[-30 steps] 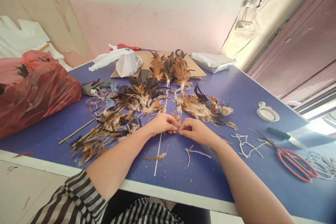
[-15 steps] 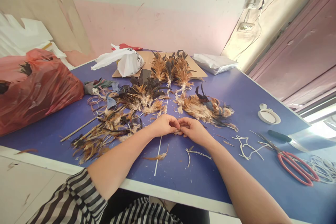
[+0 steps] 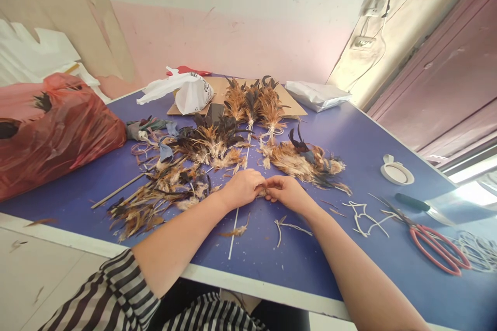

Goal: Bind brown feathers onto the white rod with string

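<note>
My left hand (image 3: 243,187) and my right hand (image 3: 287,192) meet over the middle of the blue table (image 3: 264,269), fingertips pinched together. Between them is a small pale-brown feather (image 3: 262,193), mostly hidden by the fingers. Just beyond my right hand lies a pile of tan and black feathers (image 3: 295,160) with a strip of blue cloth on it. To the left of my left hand are loose brown feathers (image 3: 155,201), and behind those a darker feather bunch (image 3: 212,139). A single loose feather (image 3: 237,230) and a short white string (image 3: 293,225) lie nearer to me.
Tied feather bundles (image 3: 267,106) rest on cardboard (image 3: 293,103) at the back. Red-handled scissors (image 3: 438,248), a knife (image 3: 413,201), a tape roll (image 3: 396,172) and white cord (image 3: 479,251) lie at right. A red plastic bag (image 3: 66,139) stands at left.
My left hand has turned slightly, its back now more upward and its fingers closer together. My right hand stays nearly in place. The piles look unchanged.
</note>
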### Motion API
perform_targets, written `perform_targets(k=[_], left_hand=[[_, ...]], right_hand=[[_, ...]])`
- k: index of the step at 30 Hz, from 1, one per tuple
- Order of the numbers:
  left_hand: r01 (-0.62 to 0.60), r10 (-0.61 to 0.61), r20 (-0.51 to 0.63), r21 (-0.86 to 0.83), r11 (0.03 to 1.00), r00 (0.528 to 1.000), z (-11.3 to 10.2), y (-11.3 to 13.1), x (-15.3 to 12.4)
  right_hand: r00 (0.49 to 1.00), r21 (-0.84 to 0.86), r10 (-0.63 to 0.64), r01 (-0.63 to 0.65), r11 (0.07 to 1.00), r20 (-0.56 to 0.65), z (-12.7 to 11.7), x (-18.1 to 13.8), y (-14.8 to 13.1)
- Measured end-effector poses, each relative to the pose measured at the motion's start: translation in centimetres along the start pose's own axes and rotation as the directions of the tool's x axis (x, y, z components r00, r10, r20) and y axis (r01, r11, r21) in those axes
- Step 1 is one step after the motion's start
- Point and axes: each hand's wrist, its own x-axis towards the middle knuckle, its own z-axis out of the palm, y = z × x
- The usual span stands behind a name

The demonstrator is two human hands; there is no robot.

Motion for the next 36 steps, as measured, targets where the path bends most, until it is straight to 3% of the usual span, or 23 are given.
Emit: perform_targets(k=[8, 29, 36], left_hand=[[0.069, -0.070, 0.009, 0.098, 0.993, 0.997, -0.1, 0.4, -0.2], [0.147, -0.148, 0.021, 0.056, 0.988, 0.989, -0.2, 0.7, -0.2], [0.157, -0.159, 0.050, 0.034, 0.987, 0.986, -0.2, 0.4, -0.2]], right_hand=[[0.998, 0.037, 0.051, -0.050, 0.998, -0.026, -0.1, 0.1, 0.0], [0.990, 0.107, 0.141, -0.140, 0.984, 0.004, -0.5, -0.5, -1.1], [0.992, 0.047, 0.125, -0.124, 0.991, -0.012, -0.5, -0.5, -1.1]])
